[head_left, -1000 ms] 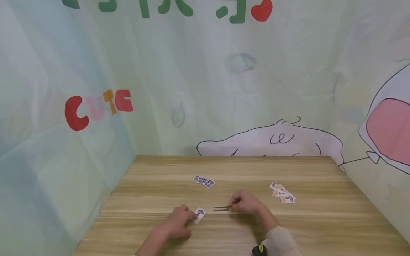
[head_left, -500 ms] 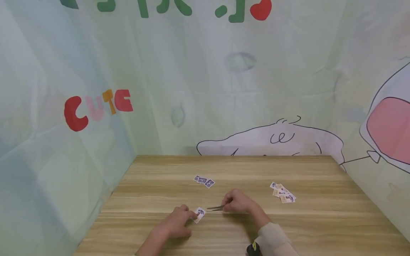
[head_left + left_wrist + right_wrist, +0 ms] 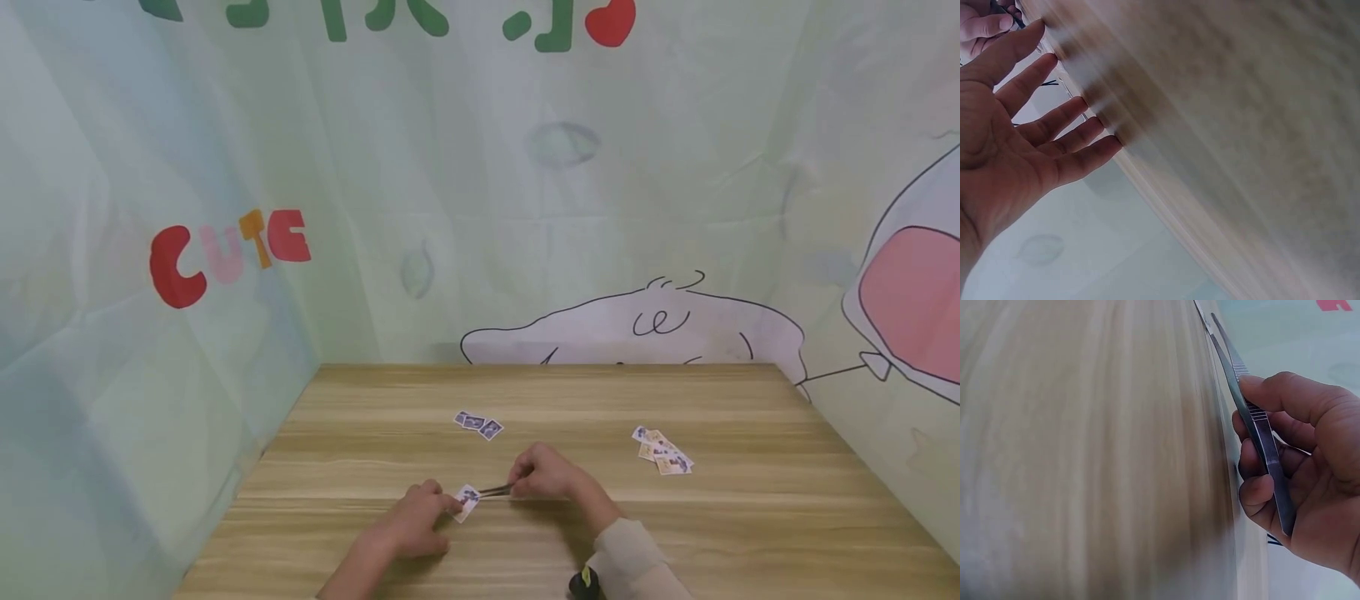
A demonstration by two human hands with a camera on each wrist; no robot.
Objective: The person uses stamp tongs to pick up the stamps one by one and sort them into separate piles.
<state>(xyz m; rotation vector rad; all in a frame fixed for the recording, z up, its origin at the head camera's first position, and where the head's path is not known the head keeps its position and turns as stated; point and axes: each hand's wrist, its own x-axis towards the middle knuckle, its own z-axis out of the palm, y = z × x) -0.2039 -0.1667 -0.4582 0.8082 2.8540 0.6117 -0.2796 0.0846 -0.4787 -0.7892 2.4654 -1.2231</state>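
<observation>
A small white-edged stamp (image 3: 471,497) with a coloured picture lies on the wooden table (image 3: 360,467). My left hand (image 3: 416,518) has a fingertip on the stamp's left edge. In the left wrist view that hand (image 3: 1022,131) shows its fingers spread and nearly straight, their tips on the table. Steel tweezers (image 3: 495,491) are pinched between thumb and fingers of my right hand (image 3: 543,473). Their tips reach the stamp's right corner from the right. The right wrist view shows the tweezers (image 3: 1260,428) lying along the fingers, the two prongs slightly apart at the tips.
Farther back lies an overlapping row of dark purple stamps (image 3: 474,422). Toward the right is a pile of yellow and white stamps (image 3: 663,453). A printed cloth (image 3: 420,208) hangs behind the table. Something round and black (image 3: 584,583) sits by the right sleeve.
My right hand has moved left with the tweezers, bringing their tips from beside the stamp to its right corner. The left hand and the stamp have stayed put.
</observation>
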